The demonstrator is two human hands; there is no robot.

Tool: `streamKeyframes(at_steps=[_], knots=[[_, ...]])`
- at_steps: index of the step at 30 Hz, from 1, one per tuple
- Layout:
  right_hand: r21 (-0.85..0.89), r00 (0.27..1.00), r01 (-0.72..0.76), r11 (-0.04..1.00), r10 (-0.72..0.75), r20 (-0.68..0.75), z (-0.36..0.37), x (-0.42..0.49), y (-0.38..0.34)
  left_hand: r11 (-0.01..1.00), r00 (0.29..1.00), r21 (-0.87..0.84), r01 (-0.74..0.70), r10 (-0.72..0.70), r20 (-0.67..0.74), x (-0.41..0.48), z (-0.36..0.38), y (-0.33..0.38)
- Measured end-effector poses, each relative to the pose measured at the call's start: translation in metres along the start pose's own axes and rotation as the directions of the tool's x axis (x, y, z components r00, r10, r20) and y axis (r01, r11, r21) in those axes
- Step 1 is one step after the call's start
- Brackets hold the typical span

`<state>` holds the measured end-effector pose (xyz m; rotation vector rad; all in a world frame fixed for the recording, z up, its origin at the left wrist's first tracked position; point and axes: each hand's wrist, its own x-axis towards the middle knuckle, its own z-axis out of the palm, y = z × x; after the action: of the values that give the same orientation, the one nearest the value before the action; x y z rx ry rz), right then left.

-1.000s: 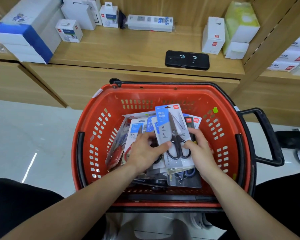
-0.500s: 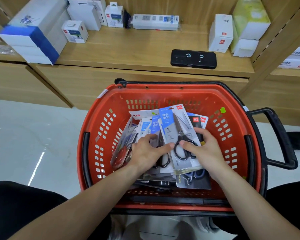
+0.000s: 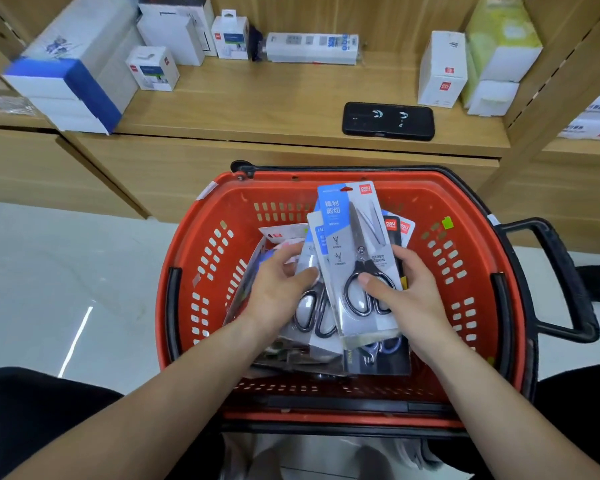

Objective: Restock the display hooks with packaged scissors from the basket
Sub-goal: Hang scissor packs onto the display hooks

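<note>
A red plastic basket (image 3: 465, 271) with black handles sits in front of me and holds several packaged scissors. My right hand (image 3: 407, 299) grips the top scissors pack (image 3: 355, 237), a blue and grey card with black-handled scissors, thumb on its front and fingers behind its right edge. My left hand (image 3: 279, 289) holds a second scissors pack (image 3: 314, 306) just to the left, thumb over its front. More packs lie beneath them, partly hidden. No display hooks are in view.
A wooden shelf (image 3: 274, 105) runs behind the basket, carrying a black phone (image 3: 388, 121), white boxes (image 3: 442, 69) and a blue and white box (image 3: 73, 64). The basket's black side handle (image 3: 568, 278) sticks out to the right. Grey floor lies to the left.
Both hands have lifted the top packs higher and tilted them up toward me. The view has shifted slightly, so the basket appears further right.
</note>
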<state>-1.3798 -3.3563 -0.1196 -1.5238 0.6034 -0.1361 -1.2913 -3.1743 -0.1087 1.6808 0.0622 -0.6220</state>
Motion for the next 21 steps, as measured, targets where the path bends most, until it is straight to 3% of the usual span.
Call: streamKeyframes(at_steps=[4,9,15,21], knots=[[-0.014,1.0,0.014,1.0,-0.014,0.005,0.002,0.002,-0.002,1.0,0.992,0.012,-0.004,0.005,-0.124,0.002,-0.015,0.01],[0.058,0.996,0.002,0.998,0.003,-0.091,-0.004,0.004,-0.001,0.994,0.959,-0.111,0.016,-0.047,-0.281,0.003,-0.028,0.012],[0.038,0.995,0.082,0.996,-0.079,-0.065,0.008,-0.002,-0.006,0.989,0.992,-0.141,-0.05,0.033,-0.118,-0.008,-0.001,0.017],[0.031,0.99,0.136,0.99,-0.134,-0.04,0.024,-0.009,-0.017,0.988,0.996,-0.146,-0.052,0.04,-0.084,-0.009,0.013,0.014]])
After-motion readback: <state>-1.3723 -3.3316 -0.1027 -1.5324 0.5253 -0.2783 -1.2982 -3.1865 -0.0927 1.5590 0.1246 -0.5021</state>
